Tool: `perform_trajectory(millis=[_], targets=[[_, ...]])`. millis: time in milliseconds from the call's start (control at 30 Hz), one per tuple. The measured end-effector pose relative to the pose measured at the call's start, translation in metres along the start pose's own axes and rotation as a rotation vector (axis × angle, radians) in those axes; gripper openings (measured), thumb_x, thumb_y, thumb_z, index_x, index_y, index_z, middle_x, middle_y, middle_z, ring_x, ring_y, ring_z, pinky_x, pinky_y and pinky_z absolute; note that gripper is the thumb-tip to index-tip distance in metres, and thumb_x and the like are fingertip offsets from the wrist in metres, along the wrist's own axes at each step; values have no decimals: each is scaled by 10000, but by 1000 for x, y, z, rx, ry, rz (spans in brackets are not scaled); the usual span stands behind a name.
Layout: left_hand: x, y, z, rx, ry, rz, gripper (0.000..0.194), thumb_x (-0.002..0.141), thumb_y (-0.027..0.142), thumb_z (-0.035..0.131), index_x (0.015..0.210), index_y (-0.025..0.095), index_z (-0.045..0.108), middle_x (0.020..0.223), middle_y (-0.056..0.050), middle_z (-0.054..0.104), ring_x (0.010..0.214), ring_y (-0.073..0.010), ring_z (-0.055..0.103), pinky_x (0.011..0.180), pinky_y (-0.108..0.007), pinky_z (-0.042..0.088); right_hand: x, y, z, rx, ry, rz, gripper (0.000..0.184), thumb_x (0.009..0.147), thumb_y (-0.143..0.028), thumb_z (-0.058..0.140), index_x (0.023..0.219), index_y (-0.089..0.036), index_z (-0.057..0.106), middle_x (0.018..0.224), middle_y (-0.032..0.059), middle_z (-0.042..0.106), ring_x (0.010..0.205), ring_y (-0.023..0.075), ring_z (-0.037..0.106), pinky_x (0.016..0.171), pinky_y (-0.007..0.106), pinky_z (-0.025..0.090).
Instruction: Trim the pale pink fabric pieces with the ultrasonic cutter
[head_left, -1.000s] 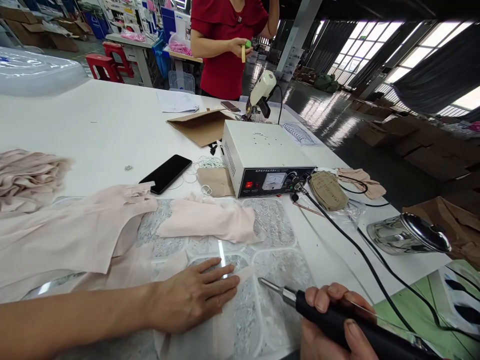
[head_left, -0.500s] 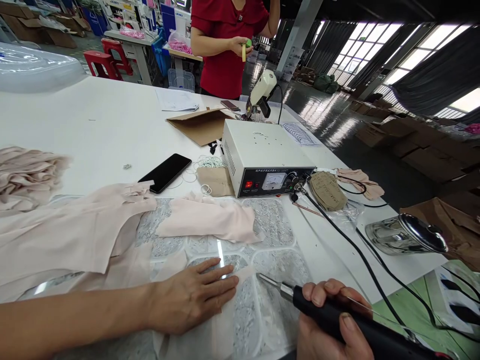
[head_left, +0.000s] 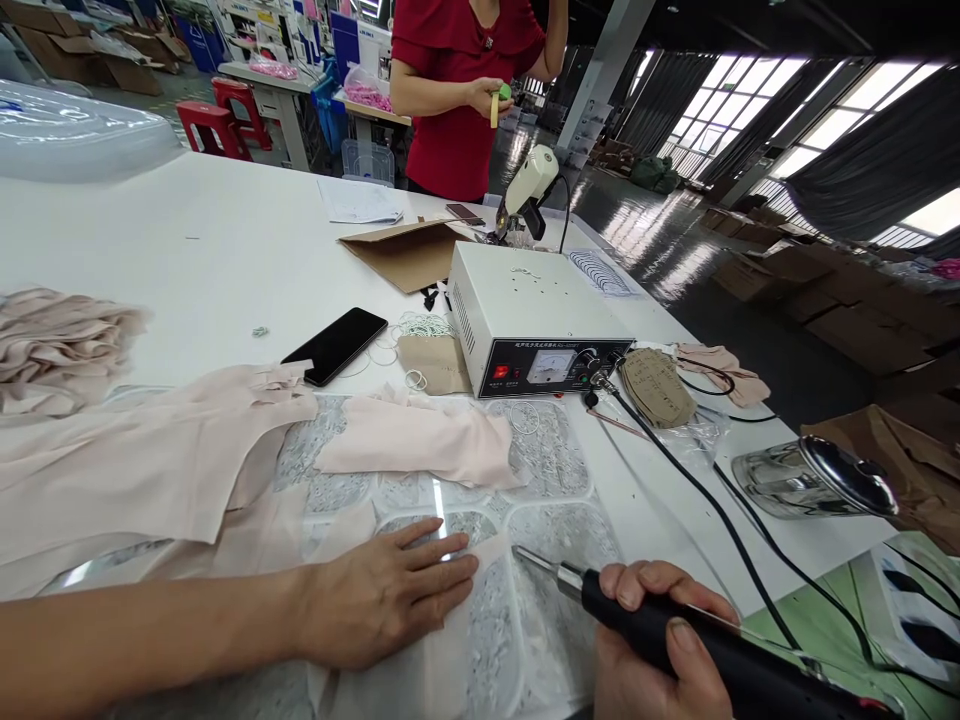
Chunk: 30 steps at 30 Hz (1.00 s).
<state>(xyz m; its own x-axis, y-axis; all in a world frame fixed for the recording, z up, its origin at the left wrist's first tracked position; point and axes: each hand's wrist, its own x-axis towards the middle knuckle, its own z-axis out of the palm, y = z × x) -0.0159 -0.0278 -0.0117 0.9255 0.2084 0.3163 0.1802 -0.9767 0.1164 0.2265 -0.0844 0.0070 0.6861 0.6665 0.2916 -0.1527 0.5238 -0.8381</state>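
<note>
My left hand [head_left: 386,602] lies flat, fingers extended, on a thin pale beige fabric piece [head_left: 444,660], pressing it against a grey-patterned surface [head_left: 551,530] under clear plastic. A corner of that fabric pokes out beyond the fingertips. In my right hand [head_left: 637,672] is a handheld ultrasonic welder [head_left: 626,608] with a black barrel and a slim metal tip. The tip points left, close to the fabric's corner; whether it touches cannot be made out. More pale pink fabric [head_left: 420,440] lies above my left hand, and a larger layered piece [head_left: 142,460] spreads to the left.
A white control box [head_left: 540,300] with a lit red switch stands behind, its black cable [head_left: 697,490] running along the right. Nearby are a phone [head_left: 337,345], brown card templates [head_left: 658,388], a lidded clear jar [head_left: 810,478] and piled fabric [head_left: 60,345]. A person in red [head_left: 454,150] stands across the table.
The view has shifted slightly, so the scene sits a little further right. Both hands and the welder stay almost in place.
</note>
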Motion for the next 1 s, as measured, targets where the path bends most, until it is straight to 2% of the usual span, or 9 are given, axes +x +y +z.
perform_trajectory(millis=[367, 600, 1000], targets=[[-1, 1, 1, -17, -7, -15, 339, 1037, 231, 393, 1302, 110, 567, 1346, -108, 599, 1306, -254, 498, 1131, -419, 341, 0, -1, 9, -17, 36, 11, 112, 700, -206, 522, 810, -222, 536, 707, -28, 510, 574, 129, 466, 540, 303, 434], [-1, 1, 0, -4, -13, -14, 343, 1046, 232, 373, 1308, 106, 555, 1364, -93, 586, 1311, -254, 489, 1145, -418, 309, 0, 3, 10, -32, 1, 66, 84, 744, -210, 536, 825, -233, 530, 743, -37, 513, 617, 129, 474, 584, 309, 449], [-2, 2, 3, -15, 39, -5, 326, 1025, 218, 416, 1277, 83, 574, 1322, -113, 615, 1282, -261, 513, 1110, -420, 358, -2, -2, 15, 25, -55, 37, 90, 708, -208, 549, 797, -215, 543, 714, -33, 504, 558, 118, 473, 513, 292, 444]])
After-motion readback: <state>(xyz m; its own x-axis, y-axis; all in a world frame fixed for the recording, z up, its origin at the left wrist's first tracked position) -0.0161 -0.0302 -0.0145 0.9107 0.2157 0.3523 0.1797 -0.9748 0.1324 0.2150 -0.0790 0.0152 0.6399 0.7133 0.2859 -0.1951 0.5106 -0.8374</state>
